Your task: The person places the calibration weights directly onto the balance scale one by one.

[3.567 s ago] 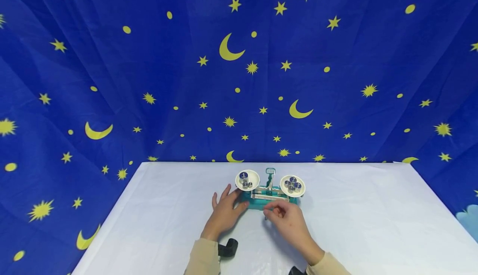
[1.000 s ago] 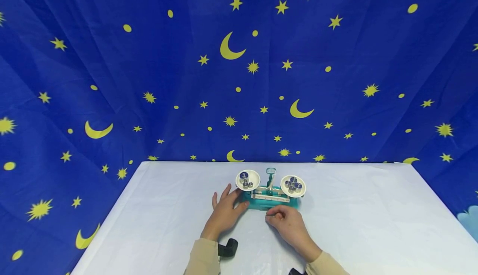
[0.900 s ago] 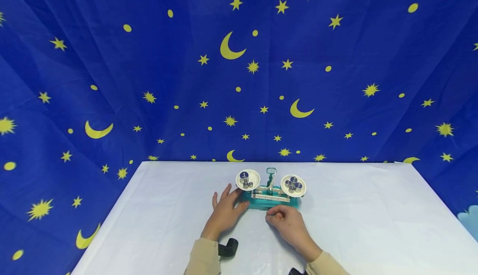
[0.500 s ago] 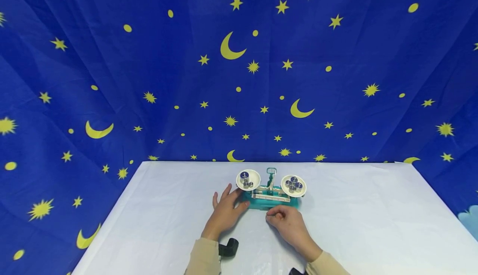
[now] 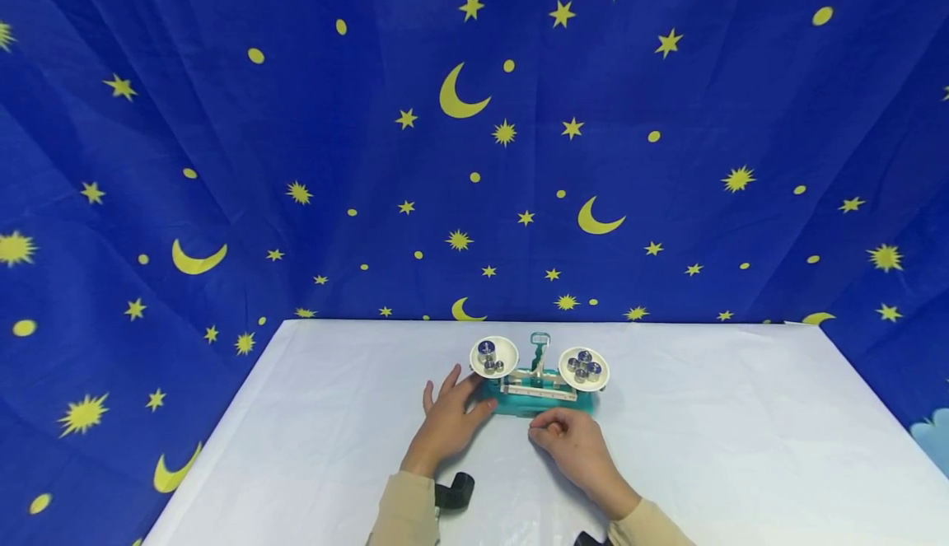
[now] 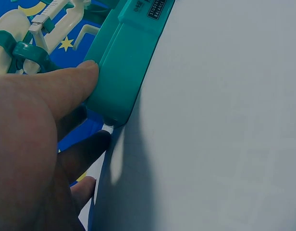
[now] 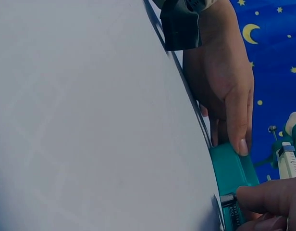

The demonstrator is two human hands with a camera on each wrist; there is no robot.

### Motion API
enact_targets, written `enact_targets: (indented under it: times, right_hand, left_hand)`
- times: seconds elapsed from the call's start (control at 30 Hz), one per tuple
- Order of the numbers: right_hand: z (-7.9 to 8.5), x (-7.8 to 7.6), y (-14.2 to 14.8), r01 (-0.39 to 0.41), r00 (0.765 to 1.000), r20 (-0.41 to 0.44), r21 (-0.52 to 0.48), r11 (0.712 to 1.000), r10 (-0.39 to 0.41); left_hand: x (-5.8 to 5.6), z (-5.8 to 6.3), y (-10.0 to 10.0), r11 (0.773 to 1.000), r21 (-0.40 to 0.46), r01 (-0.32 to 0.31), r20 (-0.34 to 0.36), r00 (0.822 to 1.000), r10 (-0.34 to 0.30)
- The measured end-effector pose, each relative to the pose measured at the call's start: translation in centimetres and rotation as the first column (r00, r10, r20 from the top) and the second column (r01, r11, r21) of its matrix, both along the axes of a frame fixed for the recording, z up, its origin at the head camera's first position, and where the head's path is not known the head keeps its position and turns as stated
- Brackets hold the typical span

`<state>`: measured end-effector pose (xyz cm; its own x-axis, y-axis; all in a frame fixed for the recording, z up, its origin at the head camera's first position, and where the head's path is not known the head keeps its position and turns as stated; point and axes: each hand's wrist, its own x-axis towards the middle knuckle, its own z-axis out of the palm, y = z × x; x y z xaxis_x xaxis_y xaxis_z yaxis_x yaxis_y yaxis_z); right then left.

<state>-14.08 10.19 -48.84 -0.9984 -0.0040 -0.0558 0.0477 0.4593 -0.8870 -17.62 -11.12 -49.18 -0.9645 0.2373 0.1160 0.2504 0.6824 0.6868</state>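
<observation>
Worktop [image 5: 311, 447] under a white sheet, starry blue cloth [image 5: 222, 159] hung behind and draped down both sides.

Left of centre: left hand [image 5: 448, 422] lies flat on the sheet, fingers straight and a little spread, thumb pressed against the left end of the teal base. Left wrist view confirms it: the thumb [image 6: 66, 82] touches the base's rounded end [image 6: 121, 72], the other fingers lie straight beside it on the sheet. Nothing is gripped.

Centre: small student balance scale [image 5: 539, 389], teal base, white beam, standing upright on the worktop near the middle, just beyond both hands. Left pan [image 5: 493, 357] carries one larger metal weight and some small ones. Teal pointer post [image 5: 539, 348] stands between the pans. Right pan [image 5: 583, 367] carries a cluster of small metal weights [image 5: 584, 365]. Pans sit about level.

Right of centre: right hand [image 5: 574, 443] rests on the sheet against the front edge of the base, fingers curled. Right wrist view shows its fingertips [image 7: 263, 197] pinching a small part on the front of the base [image 7: 232, 178], beside the label.

Beige sleeves at the bottom edge.
</observation>
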Motion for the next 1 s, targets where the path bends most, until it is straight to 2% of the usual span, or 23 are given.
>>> enact_targets:
  times: [0.37, 1.0]
  right_hand:
    - [0.4, 0.3, 0.0, 0.010, 1.000, -0.002, -0.023, 1.000, -0.010]
    - [1.6, 0.4, 0.4, -0.027, 0.999, -0.034, -0.062, 0.998, 0.025]
  left_hand:
    - [0.0, 0.0, 0.0, 1.000, 0.006, 0.002, -0.003, 1.000, -0.002]
    - [0.0, -0.1, 0.0, 1.000, 0.004, 0.001, 0.002, 1.000, -0.001]
